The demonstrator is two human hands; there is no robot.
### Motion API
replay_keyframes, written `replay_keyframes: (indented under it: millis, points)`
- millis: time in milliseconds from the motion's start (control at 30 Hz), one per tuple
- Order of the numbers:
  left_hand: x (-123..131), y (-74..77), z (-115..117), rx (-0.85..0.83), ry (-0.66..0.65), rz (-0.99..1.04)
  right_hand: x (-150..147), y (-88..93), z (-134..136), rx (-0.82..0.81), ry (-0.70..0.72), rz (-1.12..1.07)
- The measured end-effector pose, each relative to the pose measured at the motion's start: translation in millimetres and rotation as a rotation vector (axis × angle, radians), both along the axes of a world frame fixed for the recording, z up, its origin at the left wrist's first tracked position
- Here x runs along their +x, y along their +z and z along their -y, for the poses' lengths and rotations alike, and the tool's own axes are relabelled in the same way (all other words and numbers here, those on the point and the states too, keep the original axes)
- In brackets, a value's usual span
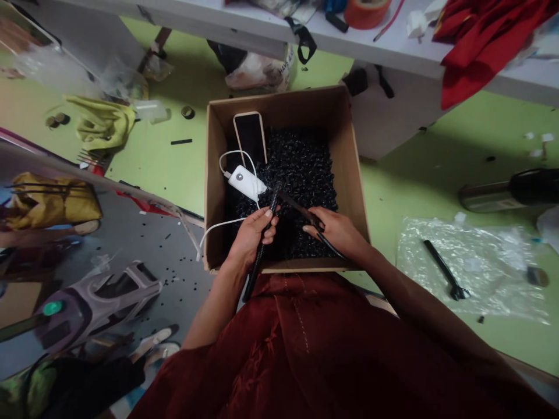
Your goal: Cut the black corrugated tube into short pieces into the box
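My left hand (252,237) grips a black ribbed plastic tube (262,247) that runs upright over the near edge of a cardboard box (279,99). My right hand (336,233) closes on the black handles of a pair of cutters (297,205), whose dark blades reach the top of the tube. The box is filled with small black plastic pieces (301,174). On them lie a white power bank (247,183) with a white cable (222,224) and a phone (250,137) leaning against the far wall. My lap is covered by dark red cloth (301,349).
A white shelf (305,35) crosses the top, holding red cloth and an orange tape roll. Right of the box, a black wrench (445,270) lies on clear plastic sheeting (476,270). Black bits are scattered on the grey floor (131,250) to the left, near a grey-purple plastic object (98,305).
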State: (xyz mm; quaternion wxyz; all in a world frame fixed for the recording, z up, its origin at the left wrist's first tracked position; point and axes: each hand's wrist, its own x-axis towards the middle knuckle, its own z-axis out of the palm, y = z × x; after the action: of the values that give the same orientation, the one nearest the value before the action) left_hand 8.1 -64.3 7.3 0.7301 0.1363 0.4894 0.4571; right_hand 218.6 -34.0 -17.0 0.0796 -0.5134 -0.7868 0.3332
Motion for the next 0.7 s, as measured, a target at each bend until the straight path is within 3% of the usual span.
replay_keyframes:
  millis: [200, 467, 700]
  points:
    - [1, 0.4, 1, -0.007, 0.001, 0.013, 4, 1.1, -4, -0.035, -0.174, -0.048]
    - [-2, 0.9, 3, 0.003, -0.010, 0.112, 2, -8.8, 7, -0.012, 0.029, -0.060]
    - [-1, -0.5, 3, -0.011, -0.025, 0.172, 9, -11.4, 1, -0.052, -0.191, -0.023]
